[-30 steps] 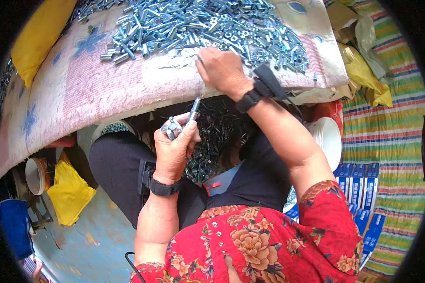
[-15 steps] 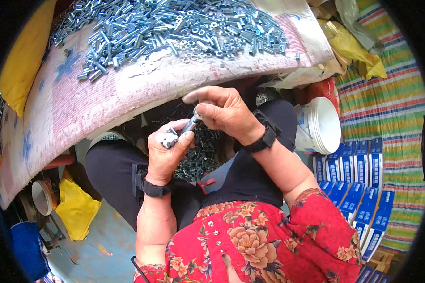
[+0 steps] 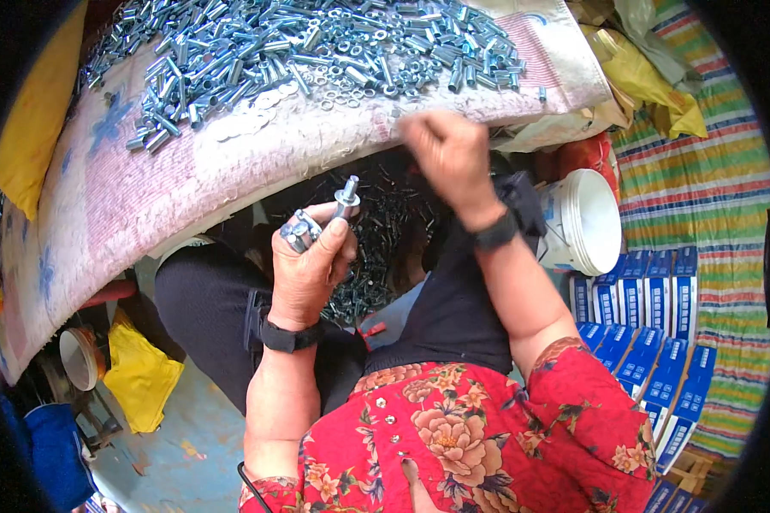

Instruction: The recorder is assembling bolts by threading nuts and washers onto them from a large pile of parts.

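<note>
My left hand (image 3: 310, 265) is closed around several metal bolts with sleeves, held above my lap. One sleeve anchor bolt (image 3: 348, 195) points up between thumb and forefinger, with a flat washer around it. Other bolts (image 3: 299, 231) stick out beside the forefinger. My right hand (image 3: 455, 158) is raised over the near edge of the table, apart from the left one. Its fingers are curled but blurred by motion, so anything in them is hidden. Ahead lies a heap of metal sleeves (image 3: 231, 64), with loose nuts (image 3: 342, 97) and pale washers (image 3: 231, 125) along its near side.
A worn cloth (image 3: 180, 175) covers the table. Dark metal parts (image 3: 372, 282) lie below, between my knees. To the right are a white bucket (image 3: 597, 222) and rows of blue-and-white boxes (image 3: 633, 295). Yellow cloth (image 3: 141, 372) hangs at left, near another bucket (image 3: 77, 359).
My right hand has left the bolt and moved up and right toward the table. The washer, earlier at its fingertips, now sits around the bolt in my left hand.
</note>
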The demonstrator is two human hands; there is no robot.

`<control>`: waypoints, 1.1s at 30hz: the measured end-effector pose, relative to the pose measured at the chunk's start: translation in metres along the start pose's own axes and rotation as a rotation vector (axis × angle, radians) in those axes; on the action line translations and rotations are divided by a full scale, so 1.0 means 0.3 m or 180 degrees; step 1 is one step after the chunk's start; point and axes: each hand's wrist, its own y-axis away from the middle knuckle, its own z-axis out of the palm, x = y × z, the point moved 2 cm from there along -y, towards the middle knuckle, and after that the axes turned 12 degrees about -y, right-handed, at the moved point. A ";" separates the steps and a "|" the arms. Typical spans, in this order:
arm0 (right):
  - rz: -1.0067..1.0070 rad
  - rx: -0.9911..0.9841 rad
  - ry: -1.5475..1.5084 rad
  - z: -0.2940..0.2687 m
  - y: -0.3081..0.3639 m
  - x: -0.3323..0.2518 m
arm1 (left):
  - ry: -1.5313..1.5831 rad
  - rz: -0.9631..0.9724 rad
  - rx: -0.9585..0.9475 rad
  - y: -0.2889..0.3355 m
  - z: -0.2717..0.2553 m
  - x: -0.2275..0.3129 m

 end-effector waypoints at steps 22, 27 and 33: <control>0.0549 -0.2158 -0.1834 0.030 0.041 -0.103 | -0.0583 -0.0058 0.0050 0.032 -0.015 0.009; 0.0387 -0.2225 -0.1781 0.036 0.046 -0.122 | -0.0654 0.0018 -0.0081 0.042 -0.023 0.016; -0.0596 -0.1919 -0.0634 0.056 0.053 -0.131 | -0.0738 0.0177 0.0064 0.050 -0.021 0.011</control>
